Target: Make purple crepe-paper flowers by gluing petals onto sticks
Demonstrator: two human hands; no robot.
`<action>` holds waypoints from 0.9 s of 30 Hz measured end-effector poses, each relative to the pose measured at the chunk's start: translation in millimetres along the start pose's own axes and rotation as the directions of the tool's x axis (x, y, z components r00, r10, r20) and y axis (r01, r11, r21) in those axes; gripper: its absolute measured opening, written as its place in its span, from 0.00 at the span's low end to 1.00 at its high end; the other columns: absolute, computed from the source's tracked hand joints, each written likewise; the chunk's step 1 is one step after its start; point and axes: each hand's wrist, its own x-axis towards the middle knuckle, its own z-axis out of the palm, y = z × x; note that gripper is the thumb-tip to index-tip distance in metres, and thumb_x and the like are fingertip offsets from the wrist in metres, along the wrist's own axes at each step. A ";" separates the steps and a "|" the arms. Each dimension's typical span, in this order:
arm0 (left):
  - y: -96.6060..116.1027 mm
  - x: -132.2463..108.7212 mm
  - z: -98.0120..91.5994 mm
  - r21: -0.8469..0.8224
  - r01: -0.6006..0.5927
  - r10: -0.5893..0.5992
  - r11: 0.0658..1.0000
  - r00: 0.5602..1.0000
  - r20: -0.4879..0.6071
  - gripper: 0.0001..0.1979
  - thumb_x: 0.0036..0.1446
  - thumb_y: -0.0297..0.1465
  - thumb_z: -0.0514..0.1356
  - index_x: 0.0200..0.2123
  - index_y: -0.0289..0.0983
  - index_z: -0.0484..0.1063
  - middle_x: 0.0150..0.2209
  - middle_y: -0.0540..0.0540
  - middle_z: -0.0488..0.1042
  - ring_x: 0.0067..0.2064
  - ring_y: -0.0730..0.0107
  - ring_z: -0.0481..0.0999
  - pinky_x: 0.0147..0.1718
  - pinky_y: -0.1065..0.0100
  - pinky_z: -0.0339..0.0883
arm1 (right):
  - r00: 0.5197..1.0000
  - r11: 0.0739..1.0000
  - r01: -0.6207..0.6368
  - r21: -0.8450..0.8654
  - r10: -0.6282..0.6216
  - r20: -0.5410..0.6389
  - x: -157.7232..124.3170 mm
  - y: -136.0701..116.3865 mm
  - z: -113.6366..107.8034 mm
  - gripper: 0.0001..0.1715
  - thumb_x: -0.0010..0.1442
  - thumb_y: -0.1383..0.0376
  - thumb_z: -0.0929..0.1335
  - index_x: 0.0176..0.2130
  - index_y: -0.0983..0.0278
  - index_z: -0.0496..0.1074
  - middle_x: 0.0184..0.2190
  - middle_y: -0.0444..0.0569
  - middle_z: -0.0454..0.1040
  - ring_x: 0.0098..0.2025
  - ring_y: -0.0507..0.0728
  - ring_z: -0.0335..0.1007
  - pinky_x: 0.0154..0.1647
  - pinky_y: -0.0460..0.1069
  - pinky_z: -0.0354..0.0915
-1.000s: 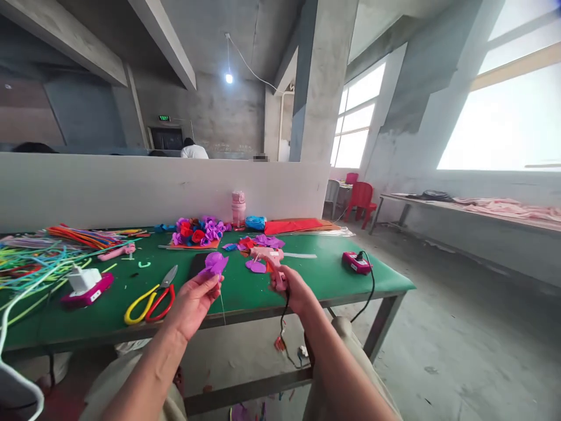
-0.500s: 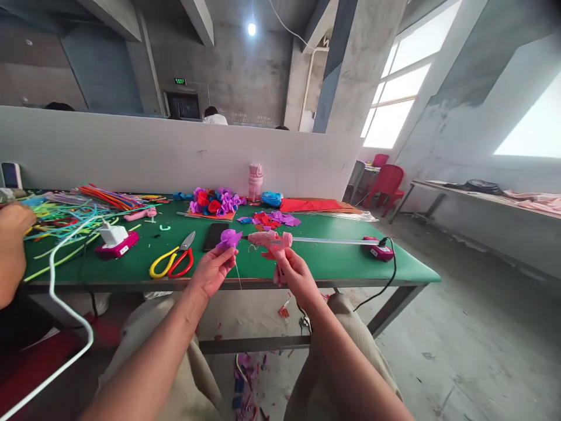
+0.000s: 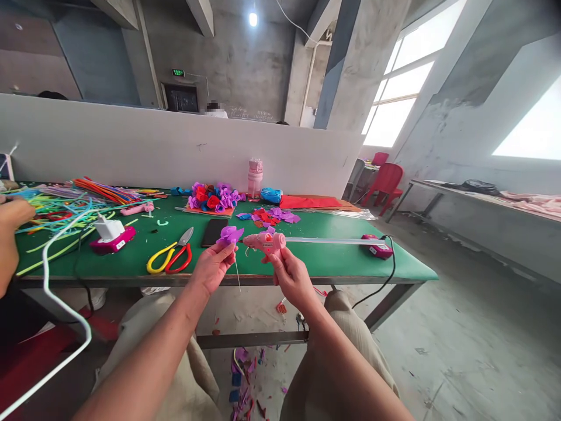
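Note:
Between the fingers of my left hand is a purple paper flower, a thin wire stem hanging below it. My right hand is wrapped round the handle of a pink glue gun. Its nozzle points left and meets or nearly meets the flower's right edge. A long clear glue stick sticks out of the gun's back end. Behind my left hand lies a dark phone. Scissors with one yellow and one red handle lie to its left.
Finished-looking purple, red and blue flowers sit at the back beside a pink bottle. Loose petals lie nearer. Pipe cleaners, a white plug and another person's hand are on the left. A power strip is at right.
My right hand has tilted the glue gun slightly and shifted it a little left. The flower stays in my left hand, turned slightly. The head view has shifted a little.

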 end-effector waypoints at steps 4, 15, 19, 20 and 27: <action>-1.9 -1.0 2.8 -0.021 -0.002 0.002 1.000 1.000 0.022 0.10 0.40 0.22 0.70 0.30 0.32 0.78 0.26 0.47 0.76 0.26 0.81 0.71 0.25 0.80 0.66 | 1.000 0.999 -0.011 -0.030 0.011 -0.016 -0.2 3.5 2.6 0.20 0.64 0.53 0.57 0.34 0.63 0.67 0.19 0.42 0.64 0.19 0.51 0.58 0.23 0.45 0.55; -5.7 0.4 2.1 0.013 -0.015 0.015 1.000 0.999 0.043 0.11 0.39 0.24 0.70 0.31 0.32 0.78 0.26 0.46 0.76 0.28 0.79 0.72 0.27 0.78 0.65 | 0.999 0.997 -0.014 -0.082 0.012 -0.030 0.6 0.2 3.8 0.19 0.64 0.53 0.57 0.33 0.62 0.66 0.21 0.44 0.68 0.21 0.52 0.61 0.24 0.45 0.55; -5.2 -0.6 2.8 0.030 -0.023 0.022 0.999 0.998 0.053 0.11 0.40 0.24 0.70 0.31 0.33 0.78 0.25 0.47 0.76 0.27 0.79 0.71 0.27 0.77 0.65 | 0.999 0.995 -0.007 -0.099 0.003 -0.041 0.6 0.4 4.1 0.18 0.64 0.54 0.56 0.33 0.62 0.66 0.20 0.44 0.67 0.22 0.53 0.61 0.25 0.45 0.54; -5.1 -0.8 2.9 0.036 -0.027 0.025 0.999 0.998 0.055 0.11 0.40 0.24 0.70 0.31 0.33 0.78 0.25 0.47 0.76 0.27 0.79 0.71 0.27 0.77 0.65 | 0.999 0.993 0.004 -0.114 -0.009 -0.047 0.6 0.4 4.1 0.18 0.64 0.54 0.57 0.33 0.62 0.66 0.21 0.44 0.67 0.22 0.53 0.61 0.26 0.45 0.54; -5.4 -0.9 4.2 0.045 -0.041 0.039 0.998 0.998 0.054 0.11 0.39 0.25 0.70 0.31 0.33 0.78 0.26 0.47 0.76 0.27 0.78 0.72 0.26 0.77 0.65 | 0.997 0.979 0.029 -0.203 -0.044 -0.068 0.4 -1.7 2.9 0.17 0.64 0.56 0.56 0.33 0.62 0.65 0.22 0.43 0.64 0.22 0.52 0.55 0.25 0.45 0.51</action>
